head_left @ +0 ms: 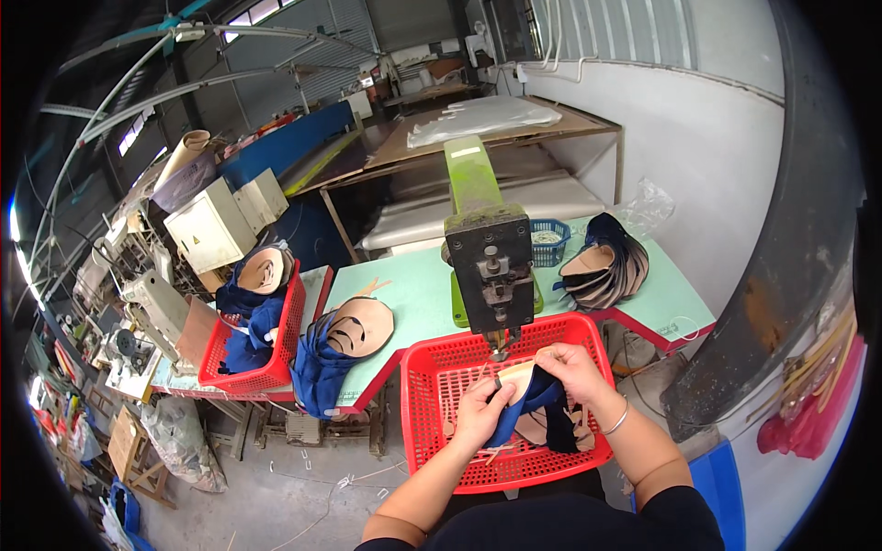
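Observation:
Both my hands hold a navy blue shoe upper with a beige lining [517, 378] just below the head of a green and black sewing machine [493, 266]. My left hand [481, 410] pinches its left edge, with a small dark thing at the fingertips that I cannot make out. My right hand [571, 372], a bangle on its wrist, grips the upper right edge. Under my hands sits a red plastic basket [418, 432], with beige and dark pieces and thin scraps inside. The machine's needle area is close to the upper; I cannot tell whether they touch.
Bundled blue and beige uppers [344, 344] lie on the pale green table [418, 308] at left, beside another red basket [299, 317] of blue pieces. At right stand a stack of uppers [606, 266] and a small blue basket [549, 241]. A dark pillar [767, 230] rises at right.

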{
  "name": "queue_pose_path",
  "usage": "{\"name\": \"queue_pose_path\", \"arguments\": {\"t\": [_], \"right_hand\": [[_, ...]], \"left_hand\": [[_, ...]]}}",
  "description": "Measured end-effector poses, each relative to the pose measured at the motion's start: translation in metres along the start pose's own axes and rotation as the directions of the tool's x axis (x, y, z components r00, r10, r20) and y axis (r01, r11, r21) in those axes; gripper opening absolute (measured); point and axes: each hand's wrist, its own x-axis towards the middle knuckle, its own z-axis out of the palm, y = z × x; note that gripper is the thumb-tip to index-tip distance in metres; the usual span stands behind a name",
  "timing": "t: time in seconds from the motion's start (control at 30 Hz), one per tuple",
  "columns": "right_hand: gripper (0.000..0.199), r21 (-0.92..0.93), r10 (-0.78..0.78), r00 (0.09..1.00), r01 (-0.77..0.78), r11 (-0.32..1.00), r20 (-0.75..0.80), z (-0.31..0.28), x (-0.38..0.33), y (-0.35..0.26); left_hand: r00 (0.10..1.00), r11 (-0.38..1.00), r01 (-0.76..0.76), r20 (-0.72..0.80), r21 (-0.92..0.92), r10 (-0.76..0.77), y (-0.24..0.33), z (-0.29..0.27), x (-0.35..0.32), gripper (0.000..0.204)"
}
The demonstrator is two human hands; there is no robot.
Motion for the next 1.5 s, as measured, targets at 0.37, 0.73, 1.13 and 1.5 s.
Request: {"name": "queue_pose_path", "arguments": {"t": [0.37, 0.73, 1.13, 1.5], "right_hand": [[0.02, -0.117, 0.055, 0.989, -0.038, 0.992, 0.141, -0.038, 0.026, -0.03], [0.027, -0.255, 0.077, 0.982, -0.031, 0.966, 0.173, -0.028, 0.045, -0.036], [0.019, -0.387, 0.058, 0.924, 0.101, 0.917, 0.378, 0.001, 0.066, -0.044], [0.023, -0.37, 0.266, 0.887, -0.119, 0.921, 0.377, 0.015, 0.06, -0.063]], "left_hand": [[0.935, 0.898, 0.317, -0.058, -0.306, -0.35, 0.054, 0.005, 0.027, 0.014], [0.939, 0.88, 0.241, -0.133, -0.409, -0.318, 0.05, -0.004, 0.02, 0.015], [0.933, 0.858, 0.068, -0.272, -0.509, -0.236, 0.029, -0.026, 0.003, 0.007], [0.949, 0.861, 0.244, -0.073, -0.446, -0.307, 0.025, -0.065, 0.027, 0.015]]}}
